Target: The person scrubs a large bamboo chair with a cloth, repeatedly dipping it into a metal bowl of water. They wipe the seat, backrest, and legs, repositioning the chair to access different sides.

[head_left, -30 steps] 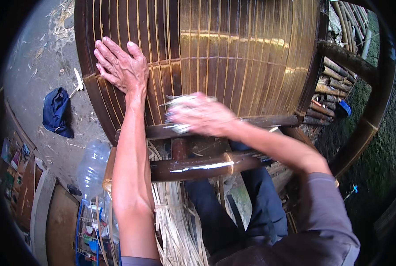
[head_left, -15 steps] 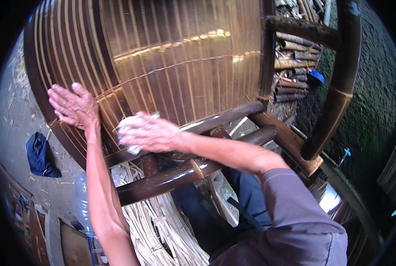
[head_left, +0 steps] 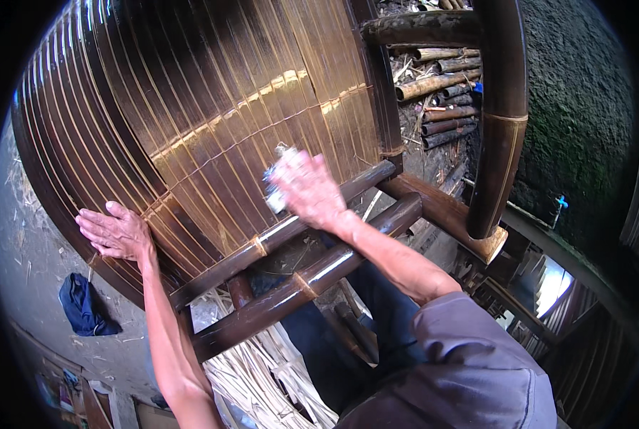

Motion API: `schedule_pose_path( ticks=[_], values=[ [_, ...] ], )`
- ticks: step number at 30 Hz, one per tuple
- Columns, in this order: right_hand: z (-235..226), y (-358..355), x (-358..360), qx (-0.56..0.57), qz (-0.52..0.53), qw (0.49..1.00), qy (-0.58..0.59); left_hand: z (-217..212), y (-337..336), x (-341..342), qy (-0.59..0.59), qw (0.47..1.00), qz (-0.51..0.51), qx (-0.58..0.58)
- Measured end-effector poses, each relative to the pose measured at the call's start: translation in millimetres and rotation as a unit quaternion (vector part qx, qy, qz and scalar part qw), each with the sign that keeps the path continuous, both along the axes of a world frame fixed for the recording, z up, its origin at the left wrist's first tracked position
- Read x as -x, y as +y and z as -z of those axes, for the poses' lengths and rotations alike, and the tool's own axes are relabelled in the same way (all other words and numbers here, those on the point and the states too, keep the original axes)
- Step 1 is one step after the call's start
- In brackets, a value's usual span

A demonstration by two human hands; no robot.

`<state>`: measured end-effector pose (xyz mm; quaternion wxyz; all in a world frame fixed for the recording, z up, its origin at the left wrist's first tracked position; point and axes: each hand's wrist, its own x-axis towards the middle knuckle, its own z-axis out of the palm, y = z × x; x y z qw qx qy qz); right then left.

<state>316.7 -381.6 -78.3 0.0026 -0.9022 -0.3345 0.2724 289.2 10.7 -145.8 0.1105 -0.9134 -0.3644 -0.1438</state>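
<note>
A dark, glossy piece of bamboo furniture with a slatted panel (head_left: 241, 171) fills the middle of the head view. My left hand (head_left: 116, 232) lies flat on its slats near the left edge, fingers stretched out and holding nothing. Under my right hand (head_left: 311, 187) is a crumpled whitish cloth (head_left: 276, 200), pressed against the panel just above the lower bamboo rail (head_left: 262, 247). Motion smears the fingers of that hand a little. Closer to me runs a second thick rail (head_left: 276, 304), under my right forearm.
An upright bamboo post (head_left: 504, 143) stands at the right, before a mossy dark wall (head_left: 577, 107). Cut bamboo lengths (head_left: 448, 114) are stacked behind it. Pale bamboo strips (head_left: 262, 386) lie below the rails. On the ground at left is a dark blue cloth (head_left: 83, 306).
My right hand has moved right with the cloth, from beside my left hand to the panel's lower middle. My left hand stays on the slats. The whole view has shifted and turned.
</note>
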Motion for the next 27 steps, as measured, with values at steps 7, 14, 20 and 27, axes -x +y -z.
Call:
schedule_pose_path(
  ticks=[7,14,20,27],
  values=[
    [28.1,-100.7,-34.0,0.156,0.429,0.859,-0.231,-4.9,-6.8,1.9,0.02,1.0,-0.001,0.0],
    [20.3,-98.5,-104.4,0.002,0.282,0.919,-0.275,3.8,-3.0,-6.4,0.016,0.999,0.003,-0.045],
    [-8.0,-132.9,-44.5,-0.054,0.381,0.88,-0.28,-4.1,-3.3,-5.3,-0.011,1.0,0.009,-0.022],
    [-17.3,-115.2,-19.2,0.072,0.546,0.821,-0.149,-5.0,-9.0,-4.7,0.012,1.0,-0.004,-0.021]
  ],
)
